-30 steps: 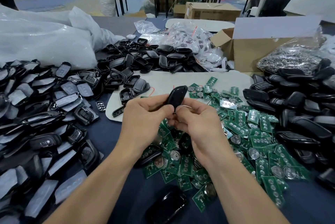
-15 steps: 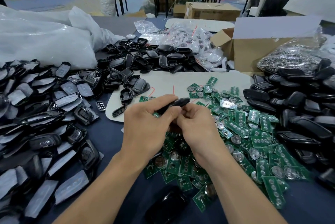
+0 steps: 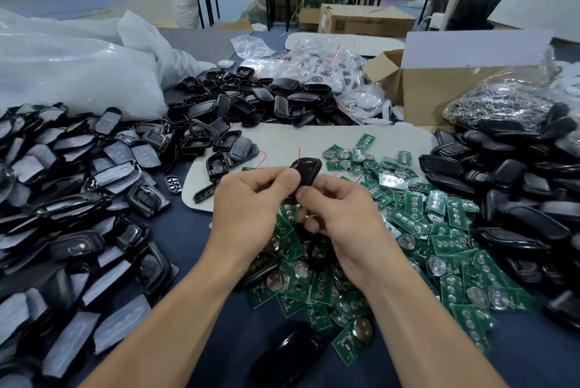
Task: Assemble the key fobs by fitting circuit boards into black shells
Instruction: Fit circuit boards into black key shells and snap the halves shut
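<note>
Both hands hold one glossy black key fob shell (image 3: 307,170) above the middle of the table. My left hand (image 3: 251,208) pinches its left side with thumb and curled fingers. My right hand (image 3: 339,215) grips its lower right end, fingers curled round it. The shell's far end sticks up past my thumbs; its inside is hidden. Below and to the right lies a heap of green circuit boards (image 3: 439,230) with round coin cells. A single black shell (image 3: 287,356) lies near the front edge between my forearms.
Black shells are piled at the right (image 3: 518,186), at the back centre (image 3: 266,102) and, with grey film-covered parts, at the left (image 3: 62,186). A white sheet (image 3: 314,139) lies under the work area. A cardboard box (image 3: 439,92) and plastic bags (image 3: 72,73) stand behind.
The shell lay flat between my fingers half a second ago; now its far end is tipped up again. Both hands stayed in about the same place.
</note>
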